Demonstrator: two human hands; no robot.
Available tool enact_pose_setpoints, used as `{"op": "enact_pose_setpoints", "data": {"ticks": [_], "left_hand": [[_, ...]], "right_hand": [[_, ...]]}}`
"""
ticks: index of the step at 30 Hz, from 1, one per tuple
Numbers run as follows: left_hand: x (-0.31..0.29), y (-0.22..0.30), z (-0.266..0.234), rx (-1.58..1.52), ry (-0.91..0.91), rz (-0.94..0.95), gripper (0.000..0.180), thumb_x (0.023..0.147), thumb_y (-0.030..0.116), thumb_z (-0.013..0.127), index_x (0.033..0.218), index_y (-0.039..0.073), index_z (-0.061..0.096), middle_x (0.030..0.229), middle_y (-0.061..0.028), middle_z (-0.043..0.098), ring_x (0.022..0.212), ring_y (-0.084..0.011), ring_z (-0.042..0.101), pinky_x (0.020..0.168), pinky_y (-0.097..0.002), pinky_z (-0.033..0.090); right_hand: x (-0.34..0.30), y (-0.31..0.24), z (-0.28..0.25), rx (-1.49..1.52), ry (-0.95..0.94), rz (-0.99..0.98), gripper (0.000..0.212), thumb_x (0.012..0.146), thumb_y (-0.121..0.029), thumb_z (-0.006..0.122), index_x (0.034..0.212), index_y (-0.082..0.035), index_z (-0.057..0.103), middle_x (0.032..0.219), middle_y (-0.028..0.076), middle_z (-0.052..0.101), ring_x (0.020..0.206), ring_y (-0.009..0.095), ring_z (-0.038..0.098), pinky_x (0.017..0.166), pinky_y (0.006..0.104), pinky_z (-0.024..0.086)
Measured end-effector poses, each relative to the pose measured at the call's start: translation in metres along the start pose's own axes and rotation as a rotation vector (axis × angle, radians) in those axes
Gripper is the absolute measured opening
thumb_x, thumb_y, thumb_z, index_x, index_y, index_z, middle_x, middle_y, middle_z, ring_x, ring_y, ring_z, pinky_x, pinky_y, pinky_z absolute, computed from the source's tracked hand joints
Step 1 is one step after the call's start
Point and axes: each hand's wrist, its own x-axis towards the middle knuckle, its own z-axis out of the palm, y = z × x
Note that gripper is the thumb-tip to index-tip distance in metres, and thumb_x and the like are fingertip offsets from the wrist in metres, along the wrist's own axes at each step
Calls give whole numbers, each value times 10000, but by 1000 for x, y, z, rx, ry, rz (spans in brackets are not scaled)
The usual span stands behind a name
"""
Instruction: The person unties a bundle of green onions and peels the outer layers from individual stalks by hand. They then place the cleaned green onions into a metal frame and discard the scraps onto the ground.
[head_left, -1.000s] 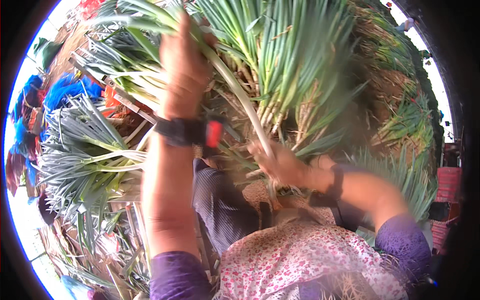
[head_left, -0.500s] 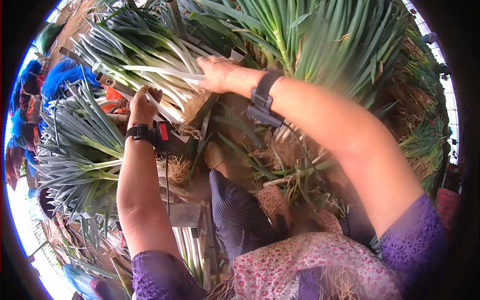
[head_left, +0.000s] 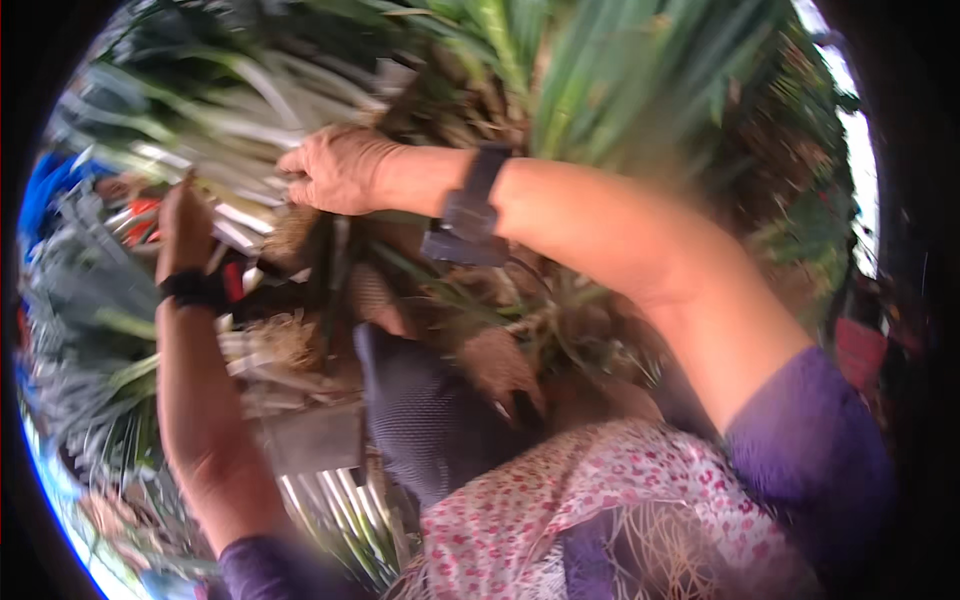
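A bunch of green onions (head_left: 235, 105) with white stalks and dark green leaves lies at the upper left, its roots pointing right. My right hand (head_left: 340, 170) reaches across from the right. Its thumb and fingers are apart at the root end of the stalks, with no stalk plainly gripped. My left hand (head_left: 187, 222) is at the near side of this bunch, its fingers curled. Blur and the back of the hand hide what they hold, if anything. White stalks show just right of it. Both wrists wear black straps with small devices.
More green onions (head_left: 95, 345) lie on the left, below my left wrist. Tall green leaves (head_left: 630, 85) stand at the upper right. A grey metal plate (head_left: 315, 437) is near my knee, with white stalks (head_left: 345, 505) below it. Loose leaves and roots litter the ground.
The view has shifted and blurred, so both hands appear further left. My right hand has come off the stalk middles toward the root end, with its fingers apart.
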Motion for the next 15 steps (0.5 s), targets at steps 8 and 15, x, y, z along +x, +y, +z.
{"op": "enact_pose_setpoints", "data": {"ticks": [8, 15], "left_hand": [[4, -70, -12, -1009, -450, -226, 468, 887, 42, 458, 1340, 40, 341, 1100, -117, 493, 952, -225, 521, 1004, -351, 348], [-32, 26, -67, -1071, -588, -993, 626, 863, 408, 543, 1357, 83, 340, 1359, -120, 404, 1251, -243, 391, 991, -344, 316]], "right_hand": [[-305, 227, 13, 834, 791, 631, 228, 866, -141, 550, 1064, -40, 605, 805, 62, 616, 696, 137, 563, 620, 264, 482], [-521, 330, 181, 1663, 872, 1517, 105, 876, -197, 541, 895, -95, 558, 830, 26, 584, 668, 166, 566, 546, 334, 426]]}}
